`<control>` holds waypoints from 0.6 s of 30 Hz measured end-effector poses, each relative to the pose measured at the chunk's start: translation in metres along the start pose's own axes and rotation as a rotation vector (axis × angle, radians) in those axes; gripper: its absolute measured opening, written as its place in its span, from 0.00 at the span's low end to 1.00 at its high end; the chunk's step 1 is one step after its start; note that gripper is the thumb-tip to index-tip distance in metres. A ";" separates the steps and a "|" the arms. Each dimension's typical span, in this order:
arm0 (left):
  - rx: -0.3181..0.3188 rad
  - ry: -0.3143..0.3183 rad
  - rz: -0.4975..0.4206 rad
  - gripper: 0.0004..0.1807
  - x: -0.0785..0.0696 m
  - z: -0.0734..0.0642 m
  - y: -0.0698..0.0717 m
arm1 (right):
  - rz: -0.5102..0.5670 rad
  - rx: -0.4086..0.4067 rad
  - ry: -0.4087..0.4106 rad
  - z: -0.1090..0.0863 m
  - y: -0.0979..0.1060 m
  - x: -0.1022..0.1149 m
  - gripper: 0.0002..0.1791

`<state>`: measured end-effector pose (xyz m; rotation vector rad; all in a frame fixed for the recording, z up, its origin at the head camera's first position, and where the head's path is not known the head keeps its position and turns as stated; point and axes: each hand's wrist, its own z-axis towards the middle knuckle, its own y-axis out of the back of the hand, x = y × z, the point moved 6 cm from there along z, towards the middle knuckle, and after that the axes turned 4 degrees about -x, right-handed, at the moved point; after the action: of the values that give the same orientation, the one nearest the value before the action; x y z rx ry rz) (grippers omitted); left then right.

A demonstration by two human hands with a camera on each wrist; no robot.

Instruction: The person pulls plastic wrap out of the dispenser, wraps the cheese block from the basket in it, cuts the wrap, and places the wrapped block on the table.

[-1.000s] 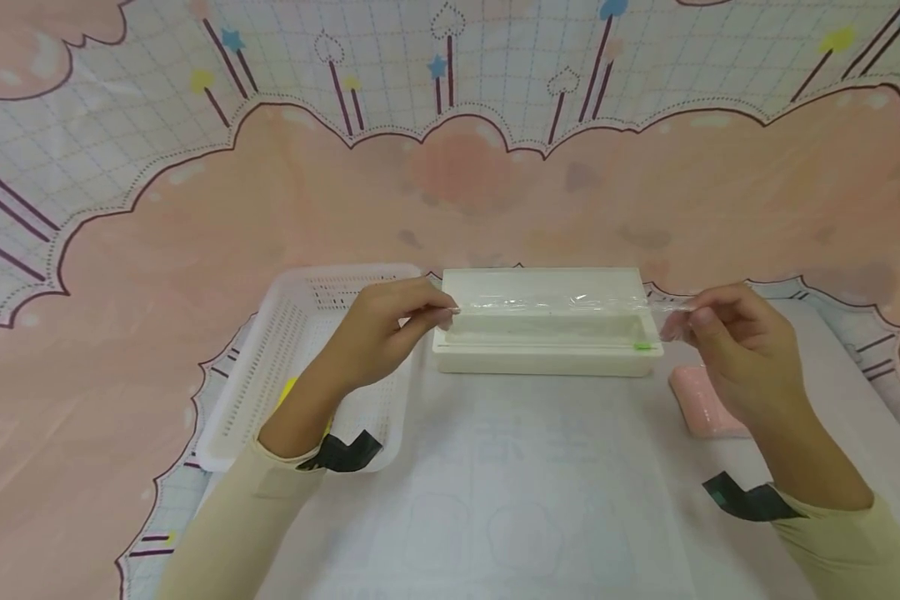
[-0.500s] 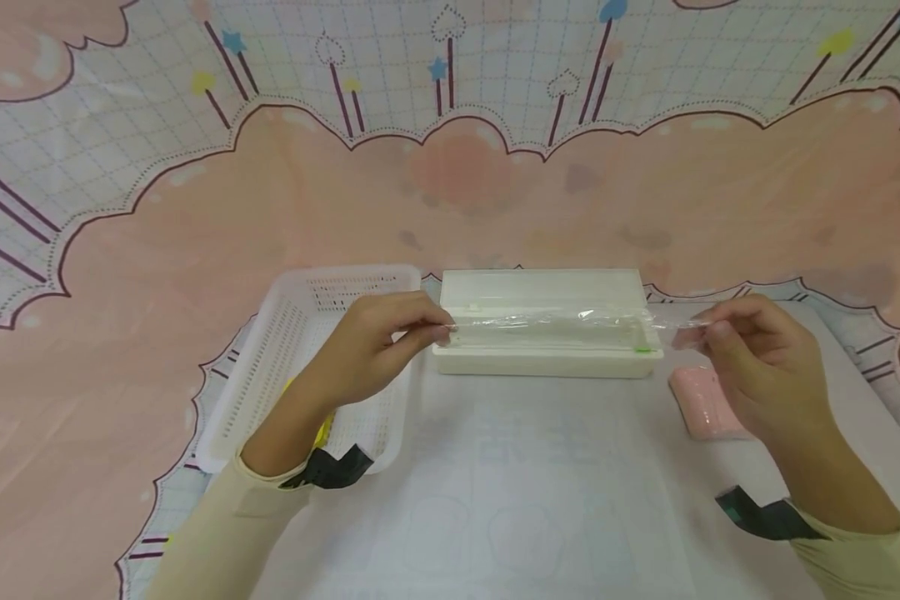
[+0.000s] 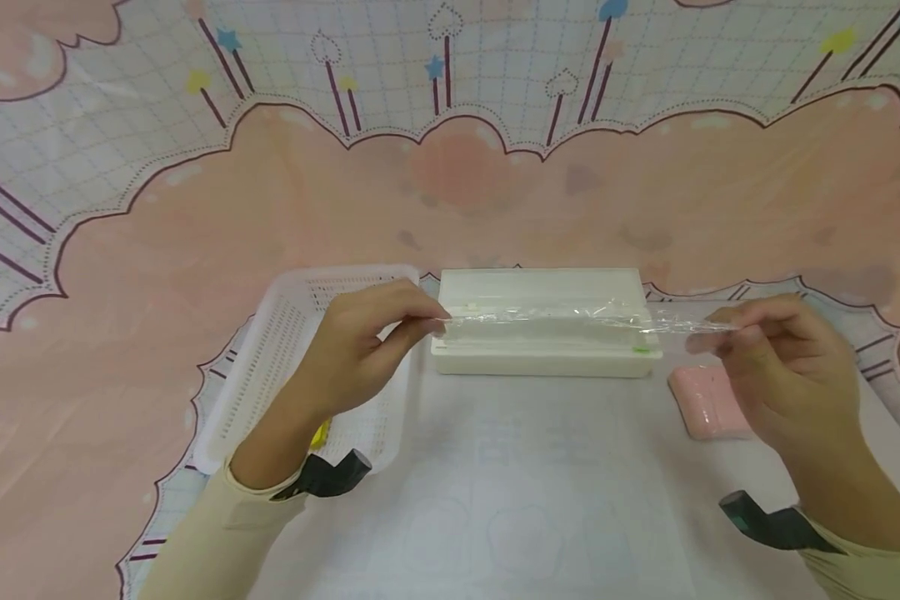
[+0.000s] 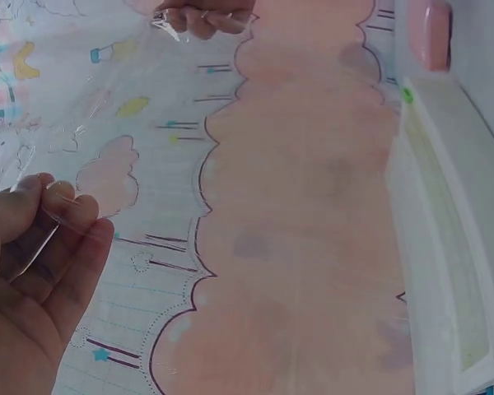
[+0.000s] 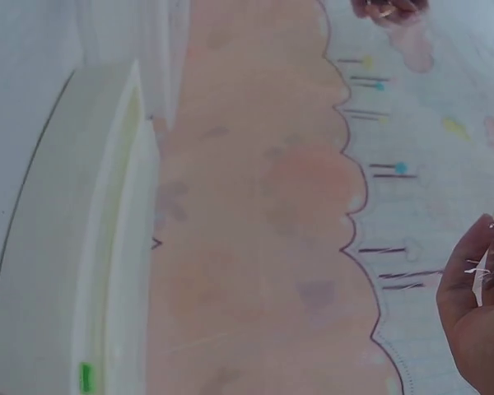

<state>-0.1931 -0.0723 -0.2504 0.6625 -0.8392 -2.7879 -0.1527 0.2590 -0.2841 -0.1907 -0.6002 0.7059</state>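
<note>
Holding a strip of clear film [image 3: 600, 315] up in mid-air, right across the long white box [image 3: 547, 364] as seen from the head! Pinching one end with the left hand [image 3: 371, 346], thumb closed up against the fingers, with no gap to speak of. Pinching the other end with the right hand [image 3: 798, 371], thumb and forefinger together, out past the end of the box. Gripping nothing but film on either side. Looking narrow, creased and glinting from above, but sheer and broader from the left wrist, well apart from the box. Cannot make out any link down to the box in either wrist view.

Note the box itself, set on the white desk [image 3: 540, 475], trough uncovered, with a green mark [image 3: 642, 350] near one end. Spot the white basket [image 3: 240, 367] just beside, with something yellow [image 3: 321, 434] inside, partly hidden by the left arm. Spot too the pink block [image 3: 708, 404], lying on the desk and partly covered by the right hand.

Probably at the stretching-out step, then, with the film not yet laid on anything. Calls next, most likely, for steady pinches, level ends and a gentle opening of the creases, without letting the film cling to itself.
</note>
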 end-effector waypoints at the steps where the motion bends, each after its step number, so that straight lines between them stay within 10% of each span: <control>1: 0.009 -0.006 -0.008 0.07 -0.003 -0.001 0.000 | -0.001 0.013 0.007 0.001 -0.003 0.001 0.06; 10: 0.195 -0.052 -0.133 0.06 -0.024 -0.029 -0.006 | -0.005 0.092 -0.015 -0.020 -0.009 0.008 0.07; 18: 0.344 -0.051 -0.189 0.06 -0.034 -0.075 -0.023 | -0.155 0.278 -0.218 -0.074 0.002 0.000 0.09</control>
<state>-0.1292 -0.0802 -0.3066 0.7585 -1.3530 -2.8607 -0.1115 0.2633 -0.3451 0.1919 -0.7087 0.6564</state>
